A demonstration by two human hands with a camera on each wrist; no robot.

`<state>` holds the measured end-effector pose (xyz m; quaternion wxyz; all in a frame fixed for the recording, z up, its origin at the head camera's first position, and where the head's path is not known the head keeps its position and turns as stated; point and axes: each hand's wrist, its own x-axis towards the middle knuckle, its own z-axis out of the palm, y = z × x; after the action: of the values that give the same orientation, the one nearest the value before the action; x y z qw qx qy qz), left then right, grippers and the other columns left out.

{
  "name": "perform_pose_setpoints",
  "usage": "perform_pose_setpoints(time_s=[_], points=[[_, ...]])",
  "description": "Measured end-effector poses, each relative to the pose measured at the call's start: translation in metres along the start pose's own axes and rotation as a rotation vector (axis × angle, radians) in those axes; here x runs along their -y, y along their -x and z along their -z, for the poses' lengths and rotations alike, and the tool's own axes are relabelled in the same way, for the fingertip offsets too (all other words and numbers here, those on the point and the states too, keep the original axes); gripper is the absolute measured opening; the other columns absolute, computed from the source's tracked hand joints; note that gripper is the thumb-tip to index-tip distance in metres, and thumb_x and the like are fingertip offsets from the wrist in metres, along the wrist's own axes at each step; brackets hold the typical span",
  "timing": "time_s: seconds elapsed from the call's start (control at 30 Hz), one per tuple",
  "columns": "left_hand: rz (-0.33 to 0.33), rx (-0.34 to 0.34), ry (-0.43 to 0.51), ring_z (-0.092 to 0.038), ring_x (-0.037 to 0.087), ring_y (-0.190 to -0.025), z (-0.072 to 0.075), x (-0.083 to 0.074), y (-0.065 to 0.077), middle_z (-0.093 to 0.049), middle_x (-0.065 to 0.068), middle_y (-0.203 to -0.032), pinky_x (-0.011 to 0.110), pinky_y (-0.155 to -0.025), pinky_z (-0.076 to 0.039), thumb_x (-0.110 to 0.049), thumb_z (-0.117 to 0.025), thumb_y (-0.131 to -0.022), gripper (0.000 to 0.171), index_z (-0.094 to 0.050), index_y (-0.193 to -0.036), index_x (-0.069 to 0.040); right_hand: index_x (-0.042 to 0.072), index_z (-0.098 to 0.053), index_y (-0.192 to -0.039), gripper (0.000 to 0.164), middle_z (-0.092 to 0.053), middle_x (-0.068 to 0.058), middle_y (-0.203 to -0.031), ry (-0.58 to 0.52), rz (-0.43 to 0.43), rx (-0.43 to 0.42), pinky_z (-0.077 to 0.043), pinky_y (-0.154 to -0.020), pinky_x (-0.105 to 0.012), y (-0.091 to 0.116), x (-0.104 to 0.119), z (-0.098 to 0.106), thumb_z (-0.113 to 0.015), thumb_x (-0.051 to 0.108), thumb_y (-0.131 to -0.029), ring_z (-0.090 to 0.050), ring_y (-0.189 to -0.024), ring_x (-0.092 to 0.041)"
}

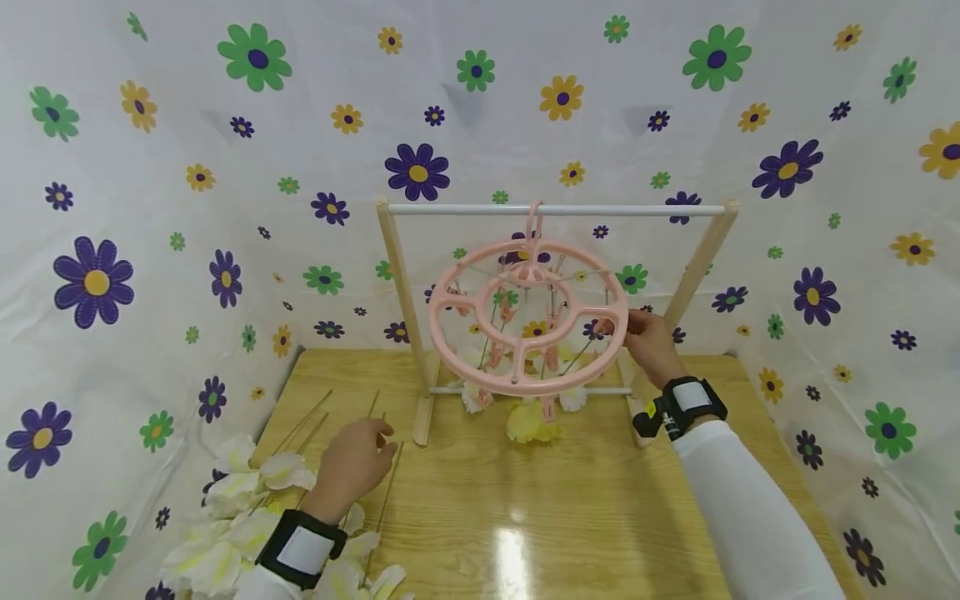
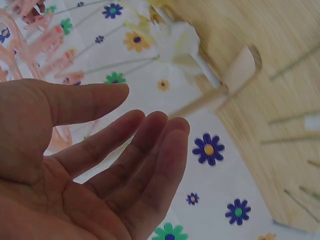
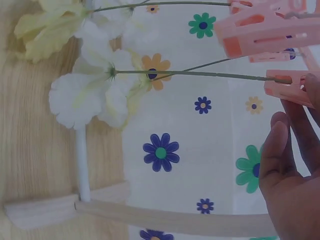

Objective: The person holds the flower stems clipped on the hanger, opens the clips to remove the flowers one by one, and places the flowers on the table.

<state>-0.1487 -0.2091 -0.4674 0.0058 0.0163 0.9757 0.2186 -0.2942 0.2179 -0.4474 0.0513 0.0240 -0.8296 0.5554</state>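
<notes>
A round pink clip hanger (image 1: 441, 337) hangs by its hook from a white bar. At its right side my right hand (image 1: 654, 343) pinches a pink clothespin (image 3: 286, 89) with thumb and fingers. A green stem runs into that clothespin, and its white artificial flower (image 3: 75, 100) points down toward the table. More flowers, including a yellow one (image 1: 531, 421), hang upside down from other clips. My left hand (image 1: 352, 467) hovers over the left of the table, fingers loosely bent and thumb apart, holding nothing. Beneath it lie loose artificial flowers (image 1: 217, 558) with thin stems.
The white bar (image 1: 630, 211) rests on a wooden stand (image 1: 401, 283) with feet on the wood-grain table (image 1: 585, 500). A lower white rod joins the feet. Flower-patterned sheeting (image 1: 300, 75) encloses the back and sides.
</notes>
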Motion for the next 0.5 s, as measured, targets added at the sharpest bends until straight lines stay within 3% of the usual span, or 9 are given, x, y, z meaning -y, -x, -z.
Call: perform_pose_setpoints(time_s=[0.1,0.3,0.5], points=[[-0.026,0.01,0.032,-0.065,0.018,-0.067,-0.009,-0.013,0.008,-0.072,0.01,-0.089,0.03,-0.051,-0.048,-0.015,-0.072,-0.09,0.023,-0.074,-0.108,-0.002,-0.005,-0.065,-0.126,0.032,-0.067,-0.026,-0.116,0.07,0.068,-0.014,-0.049,-0.078,-0.013,0.011,0.001,0.004,-0.062,0.012,-0.099,-0.062,-0.103,-0.023],[-0.075,0.02,0.104,-0.066,0.016,-0.071,-0.025,-0.03,0.021,-0.071,0.005,-0.084,0.028,-0.053,-0.049,-0.013,-0.074,-0.088,0.019,-0.075,-0.105,-0.005,-0.004,-0.071,-0.115,0.025,-0.072,-0.025,-0.104,0.184,0.22,-0.1,-0.046,-0.073,-0.004,0.035,0.01,0.012,-0.067,0.012,-0.096,-0.069,-0.098,-0.036],[-0.1,0.06,0.204,-0.067,0.014,-0.074,-0.037,-0.046,0.034,-0.071,0.001,-0.086,0.03,-0.058,-0.053,-0.014,-0.074,-0.088,0.018,-0.074,-0.105,-0.007,-0.003,-0.075,-0.105,0.02,-0.074,-0.019,-0.089,0.281,0.307,-0.144,-0.045,-0.066,-0.006,0.061,0.021,0.019,-0.072,0.012,-0.092,-0.07,-0.081,-0.03]])
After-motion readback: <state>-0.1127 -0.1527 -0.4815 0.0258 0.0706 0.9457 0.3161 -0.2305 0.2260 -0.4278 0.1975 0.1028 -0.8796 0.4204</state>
